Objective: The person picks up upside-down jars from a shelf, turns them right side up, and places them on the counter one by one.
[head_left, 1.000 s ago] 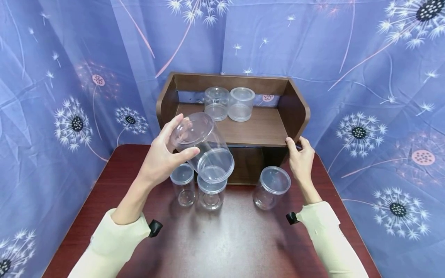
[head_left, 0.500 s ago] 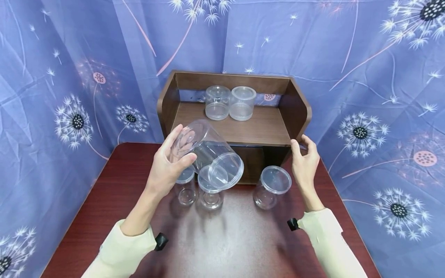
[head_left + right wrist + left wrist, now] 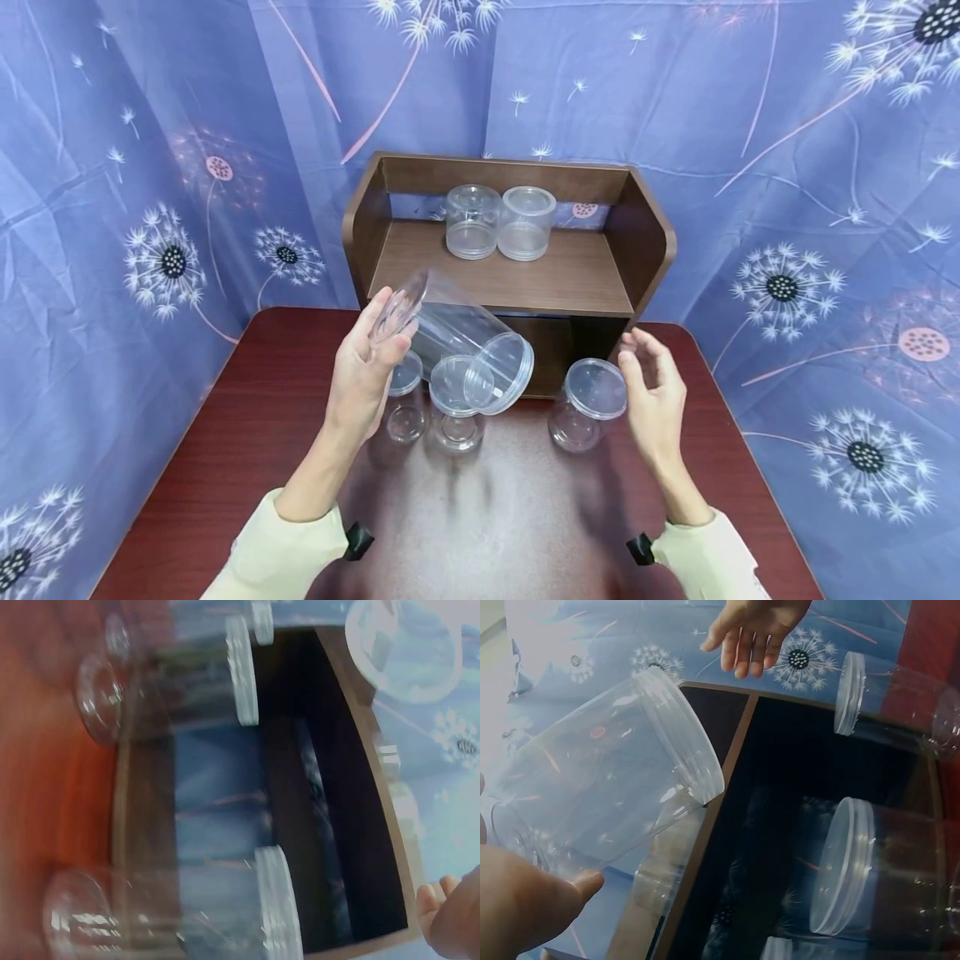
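Jar (image 3: 459,323), clear cylindrical plastic, mouth (image 3: 501,375) swung toward four o'clock, is gripped by left hand (image 3: 358,371); right hand (image 3: 657,393), fingers relaxed, was withdrawn from brown wooden shelf (image 3: 573,279), apparently freed.

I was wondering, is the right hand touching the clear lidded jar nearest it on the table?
Apart: the left wrist view shows blue curtain between the right hand and the clear lidded jar.
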{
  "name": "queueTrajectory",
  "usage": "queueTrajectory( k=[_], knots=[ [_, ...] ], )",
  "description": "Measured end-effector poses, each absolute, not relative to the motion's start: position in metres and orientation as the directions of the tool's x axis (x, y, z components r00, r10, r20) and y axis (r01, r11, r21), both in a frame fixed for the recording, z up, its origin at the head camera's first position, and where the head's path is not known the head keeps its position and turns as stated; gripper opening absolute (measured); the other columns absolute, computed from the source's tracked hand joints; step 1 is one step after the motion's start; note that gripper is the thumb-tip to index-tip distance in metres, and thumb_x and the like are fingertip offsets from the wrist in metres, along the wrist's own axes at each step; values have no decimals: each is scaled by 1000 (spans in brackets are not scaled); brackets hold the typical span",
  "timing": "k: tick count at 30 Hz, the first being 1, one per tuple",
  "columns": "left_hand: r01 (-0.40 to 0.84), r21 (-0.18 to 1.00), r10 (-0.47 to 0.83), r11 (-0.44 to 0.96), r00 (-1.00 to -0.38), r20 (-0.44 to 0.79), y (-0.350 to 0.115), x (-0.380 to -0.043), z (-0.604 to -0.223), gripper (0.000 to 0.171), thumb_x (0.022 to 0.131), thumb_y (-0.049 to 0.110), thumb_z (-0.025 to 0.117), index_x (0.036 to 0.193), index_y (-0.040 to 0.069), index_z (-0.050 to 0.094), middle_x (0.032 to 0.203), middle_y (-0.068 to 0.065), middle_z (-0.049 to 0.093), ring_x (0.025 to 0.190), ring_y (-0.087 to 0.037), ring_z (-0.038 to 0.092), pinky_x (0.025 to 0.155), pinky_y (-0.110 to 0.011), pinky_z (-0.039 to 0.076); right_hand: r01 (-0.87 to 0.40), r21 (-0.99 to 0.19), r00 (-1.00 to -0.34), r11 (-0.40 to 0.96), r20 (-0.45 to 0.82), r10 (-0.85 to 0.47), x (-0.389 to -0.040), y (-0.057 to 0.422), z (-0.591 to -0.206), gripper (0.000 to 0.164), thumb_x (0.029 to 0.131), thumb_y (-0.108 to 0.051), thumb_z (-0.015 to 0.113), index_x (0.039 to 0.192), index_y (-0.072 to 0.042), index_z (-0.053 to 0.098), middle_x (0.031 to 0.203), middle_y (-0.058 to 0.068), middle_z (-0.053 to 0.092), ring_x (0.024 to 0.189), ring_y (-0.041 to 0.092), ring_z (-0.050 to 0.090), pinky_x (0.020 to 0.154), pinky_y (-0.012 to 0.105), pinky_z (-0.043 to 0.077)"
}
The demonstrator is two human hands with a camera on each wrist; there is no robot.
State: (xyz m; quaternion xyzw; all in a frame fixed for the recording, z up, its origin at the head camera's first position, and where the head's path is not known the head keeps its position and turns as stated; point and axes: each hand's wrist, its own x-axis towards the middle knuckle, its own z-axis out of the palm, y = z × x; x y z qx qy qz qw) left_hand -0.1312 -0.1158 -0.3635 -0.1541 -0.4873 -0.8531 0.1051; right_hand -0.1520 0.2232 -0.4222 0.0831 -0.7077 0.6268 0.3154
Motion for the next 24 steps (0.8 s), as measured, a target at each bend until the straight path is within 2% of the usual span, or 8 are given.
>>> queueTrajectory(
  k=[2,5,11,13,17,20,24],
  knots=[
    [330,794,-31,-510,-930,366,-113,-131,-367,96,89,18,76,159,-11,17,162,-31,27,148,-37,36,118,-37,35,-529,-825,-801,199,562,206,-143,219,-427,37,99,7,60,136,8,58,125,17,66,112,18,63,96,21,48],
    [325,800,-30,-505,-933,359,-108,-130,-372,89,90,12,68,159,-12,16,161,-31,28,146,-36,39,118,-38,35,-561,-804,-805,196,585,98,-132,212,-434,43,98,11,58,140,6,56,129,13,66,115,18,63,97,22,48],
    [302,816,-27,-492,-943,333,-97,-128,-381,80,91,4,56,158,-12,16,160,-33,30,144,-35,42,116,-36,37,-593,-794,-805,135,583,-107,-122,200,-446,58,92,14,58,149,4,47,139,22,57,124,22,58,101,28,48],
    [293,822,-20,-489,-946,325,-94,-127,-383,78,92,3,55,158,-12,16,160,-32,30,145,-34,42,116,-35,37,-601,-791,-796,113,580,-173,-120,197,-451,60,95,5,61,152,2,43,143,23,54,127,22,56,101,30,47],
    [285,829,-6,-481,-947,322,-90,-126,-388,77,93,3,55,158,-12,16,162,-30,28,145,-32,41,116,-33,37,-603,-795,-778,56,572,-258,-118,193,-461,69,102,-27,67,158,-2,34,147,20,51,127,23,54,102,30,46],
    [283,827,3,-485,-946,325,-87,-125,-392,77,94,3,54,158,-13,14,162,-31,27,144,-31,42,116,-33,37,-580,-814,-780,14,551,-295,-114,189,-467,84,101,-46,65,161,0,27,148,20,49,122,20,56,101,28,47],
    [269,828,15,-493,-948,317,-87,-123,-396,77,96,3,53,158,-13,12,163,-31,24,144,-30,43,116,-34,37,-527,-850,-807,4,499,-316,-110,182,-471,99,97,-57,65,163,-1,17,151,26,44,123,19,57,104,24,45]
  ],
)
